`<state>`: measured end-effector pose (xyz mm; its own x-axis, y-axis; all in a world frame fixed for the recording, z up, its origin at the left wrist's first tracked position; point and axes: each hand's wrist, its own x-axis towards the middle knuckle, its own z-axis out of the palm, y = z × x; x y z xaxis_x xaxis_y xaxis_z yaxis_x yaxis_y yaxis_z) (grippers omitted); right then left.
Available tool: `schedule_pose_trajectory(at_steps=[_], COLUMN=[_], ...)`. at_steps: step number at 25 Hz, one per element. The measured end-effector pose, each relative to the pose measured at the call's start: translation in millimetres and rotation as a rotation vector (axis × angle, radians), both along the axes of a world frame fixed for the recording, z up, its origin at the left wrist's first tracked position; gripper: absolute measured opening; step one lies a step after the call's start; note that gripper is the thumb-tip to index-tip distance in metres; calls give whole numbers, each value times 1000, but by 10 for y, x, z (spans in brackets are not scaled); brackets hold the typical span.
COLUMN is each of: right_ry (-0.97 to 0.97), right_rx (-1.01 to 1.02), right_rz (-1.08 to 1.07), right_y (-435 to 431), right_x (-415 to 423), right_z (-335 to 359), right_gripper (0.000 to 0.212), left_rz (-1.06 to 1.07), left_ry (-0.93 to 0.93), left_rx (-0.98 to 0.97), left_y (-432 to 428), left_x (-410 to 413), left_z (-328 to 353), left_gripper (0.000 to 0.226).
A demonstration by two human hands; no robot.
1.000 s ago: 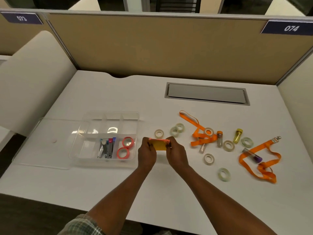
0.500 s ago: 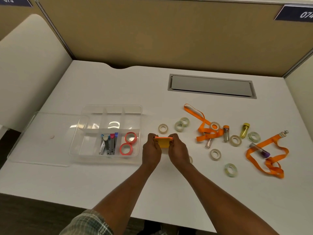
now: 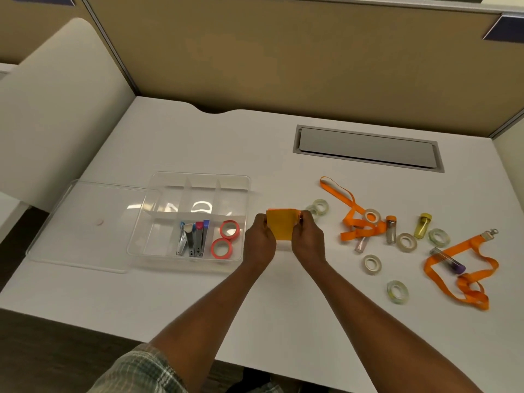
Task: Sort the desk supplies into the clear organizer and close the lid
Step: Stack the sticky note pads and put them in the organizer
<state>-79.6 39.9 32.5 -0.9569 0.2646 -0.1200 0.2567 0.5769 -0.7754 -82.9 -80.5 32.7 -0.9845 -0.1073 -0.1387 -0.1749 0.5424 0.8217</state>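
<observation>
Lid lies flat left of the organizer (staplers and red tapes in its near cells). Just right, left hand and right hand grip a yellow pad between them; clear tapes, lanyards and vials lie farther right.

**Both hands gripping one pad, centre frame**

Left hand and right hand sit side by side, backs toward the camera, fingers curled. Each grips one side of the orange pad held between them, the left hand on its left edge and the right hand on its right edge. Right fingertips wrap the pad's upper right corner. Thumbs not visible. Wrists roughly in line with the forearms. Left forearm and right forearm are bare and come up from the bottom edge, converging in a V at the hands. Plaid sleeve shows on the left upper arm.
</observation>
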Motion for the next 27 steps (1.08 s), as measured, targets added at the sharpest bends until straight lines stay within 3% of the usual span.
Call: schedule_pose_trajectory(at_steps=[7,11,15,19,23,27], right_ry=[-1,-62,-296,-357,-371,-384], right_rx=[-184,10,168,91,46,50], right_rz=[-26,182,299,237,209,202], right_y=[-477,-741,-906,-1030,-1080,-1090], right_x=[-437,-389,-216,-163,-151,-112], right_z=[296,140,-43,-76,-45,-74], right_gripper=[29,47,70,63,40,38], left_rz=[114,249,243,194,128,36], left_ry=[128,56,-27,-74,-89,-92], left_rx=[-63,-139,-169,-186,-207,-268], left_y=[-733,-1118,-1297,-1284,-1182,-1102], left_x=[-562,-829,-973,-1045,-1089,-1086], left_z=[254,254,120,34,8,-38], left_gripper=[19,23,24,23,24,27])
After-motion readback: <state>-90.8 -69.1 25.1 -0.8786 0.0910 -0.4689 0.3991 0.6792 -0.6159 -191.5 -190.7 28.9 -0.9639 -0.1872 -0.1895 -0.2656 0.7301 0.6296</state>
